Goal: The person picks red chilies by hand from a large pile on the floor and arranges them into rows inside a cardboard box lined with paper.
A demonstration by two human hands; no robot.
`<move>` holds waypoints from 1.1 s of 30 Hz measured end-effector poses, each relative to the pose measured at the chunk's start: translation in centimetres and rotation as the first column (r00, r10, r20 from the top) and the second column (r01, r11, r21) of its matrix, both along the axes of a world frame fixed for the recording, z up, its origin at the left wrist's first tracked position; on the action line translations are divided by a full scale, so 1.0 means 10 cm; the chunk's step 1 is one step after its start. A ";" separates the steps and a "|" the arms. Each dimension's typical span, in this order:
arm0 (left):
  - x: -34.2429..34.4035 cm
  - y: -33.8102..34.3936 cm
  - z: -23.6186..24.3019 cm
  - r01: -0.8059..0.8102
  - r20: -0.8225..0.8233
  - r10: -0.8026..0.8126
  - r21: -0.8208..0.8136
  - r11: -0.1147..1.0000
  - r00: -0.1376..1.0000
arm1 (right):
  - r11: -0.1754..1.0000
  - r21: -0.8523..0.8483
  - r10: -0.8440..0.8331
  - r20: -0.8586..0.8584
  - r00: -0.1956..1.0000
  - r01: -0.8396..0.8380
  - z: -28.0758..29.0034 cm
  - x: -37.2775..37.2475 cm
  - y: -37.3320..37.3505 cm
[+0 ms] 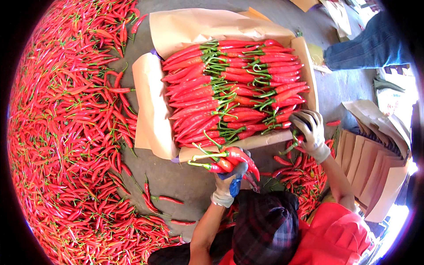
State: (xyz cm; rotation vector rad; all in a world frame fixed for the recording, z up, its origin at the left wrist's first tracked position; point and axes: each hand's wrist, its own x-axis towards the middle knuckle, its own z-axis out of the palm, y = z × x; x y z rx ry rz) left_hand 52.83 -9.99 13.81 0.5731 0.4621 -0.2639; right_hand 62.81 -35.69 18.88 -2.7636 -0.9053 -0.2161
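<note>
Beyond the left edge of the carton (303,53), on the floor (181,183), a broad heap of loose chilies (66,132). In the left hand (226,184), at the carton's near edge, a bunch of red chilies (238,159); best gripped lightly, stems aligned, to spare the skins. Inside the paper-lined carton, tight rows (240,90), stems mostly inward. In the right hand (311,130), by the near-right corner, apparently one chili (300,139); farther right, stacked brown cardboard (370,170).
</note>
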 end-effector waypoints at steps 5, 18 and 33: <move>-0.01 0.05 -0.03 -0.011 -0.046 0.017 0.110 0.994 0.999 | 0.986 0.085 -0.143 0.018 0.990 0.141 0.24 0.46 0.31; -0.15 0.05 -0.21 -0.005 -0.124 0.016 0.089 0.996 0.992 | 0.965 -0.247 -0.117 -0.104 0.988 0.089 -0.11 2.15 0.27; -0.12 0.07 -0.28 -0.202 0.240 0.113 0.389 0.899 0.964 | 0.877 0.459 0.387 -0.504 0.772 -0.141 0.36 -0.03 1.74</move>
